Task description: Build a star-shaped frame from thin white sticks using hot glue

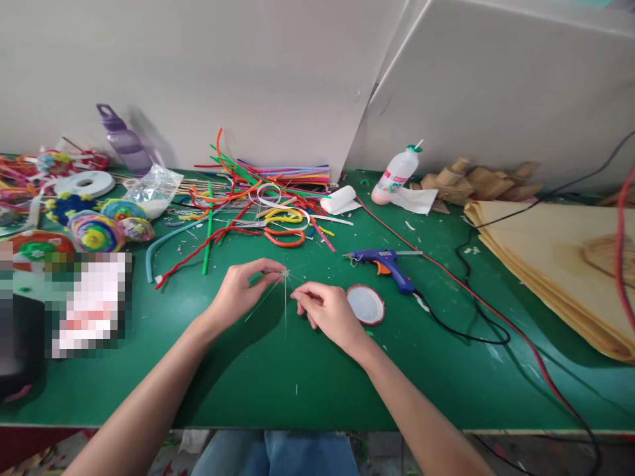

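My left hand (pixel 248 285) pinches a star-shaped cluster of thin white strands (pixel 285 273) at its centre. The strands spread outward, one hanging straight down and another slanting to the lower left. Just right of the cluster is my right hand (pixel 322 309), thumb and fingertips pressed together near the strands; whether a strand end lies between them is too fine to make out. A round lid with a red rim (pixel 366 304) lies beside my right hand. Beyond it rests a blue hot glue gun (pixel 384 264), nozzle facing left. Orange- and yellow-handled scissors (pixel 284 237) lie behind my hands.
Colourful pipe cleaners (pixel 238 192) are heaped at the back. Several fuzzy, coloured ornaments (pixel 96 230) and a purple bottle (pixel 126 142) occupy the left. A plastic bottle with a green cap (pixel 395 173) stands tilted. Black and red cables (pixel 476 299) cross the right side near brown paper sheets (pixel 536 251).
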Demonstrator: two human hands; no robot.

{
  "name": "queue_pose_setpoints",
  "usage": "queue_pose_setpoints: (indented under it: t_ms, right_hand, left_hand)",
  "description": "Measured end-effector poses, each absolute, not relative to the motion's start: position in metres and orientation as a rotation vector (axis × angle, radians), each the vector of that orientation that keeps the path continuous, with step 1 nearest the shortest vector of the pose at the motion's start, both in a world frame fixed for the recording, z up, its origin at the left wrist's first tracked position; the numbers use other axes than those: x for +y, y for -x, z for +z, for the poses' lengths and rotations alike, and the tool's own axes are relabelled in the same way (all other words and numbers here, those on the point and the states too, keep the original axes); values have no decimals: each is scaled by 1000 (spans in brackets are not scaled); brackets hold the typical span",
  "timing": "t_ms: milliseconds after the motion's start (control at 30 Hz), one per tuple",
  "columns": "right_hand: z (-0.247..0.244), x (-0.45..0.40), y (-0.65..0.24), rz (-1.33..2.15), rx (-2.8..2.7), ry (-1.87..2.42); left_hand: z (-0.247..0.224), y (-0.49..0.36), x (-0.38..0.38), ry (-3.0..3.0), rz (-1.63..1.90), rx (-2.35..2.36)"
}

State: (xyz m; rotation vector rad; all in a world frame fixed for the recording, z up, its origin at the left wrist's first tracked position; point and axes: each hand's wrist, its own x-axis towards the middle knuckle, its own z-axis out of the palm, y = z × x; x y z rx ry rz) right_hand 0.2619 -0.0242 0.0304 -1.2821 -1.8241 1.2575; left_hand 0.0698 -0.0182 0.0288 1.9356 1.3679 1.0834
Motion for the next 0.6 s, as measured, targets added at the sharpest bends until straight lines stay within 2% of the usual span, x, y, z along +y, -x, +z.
queue_pose_setpoints:
  t_ms: [600]
  right_hand:
    - [27, -26, -260, 908, -1939, 1251]
  left_hand:
    - [30, -72, -18, -1986, 1120, 1385]
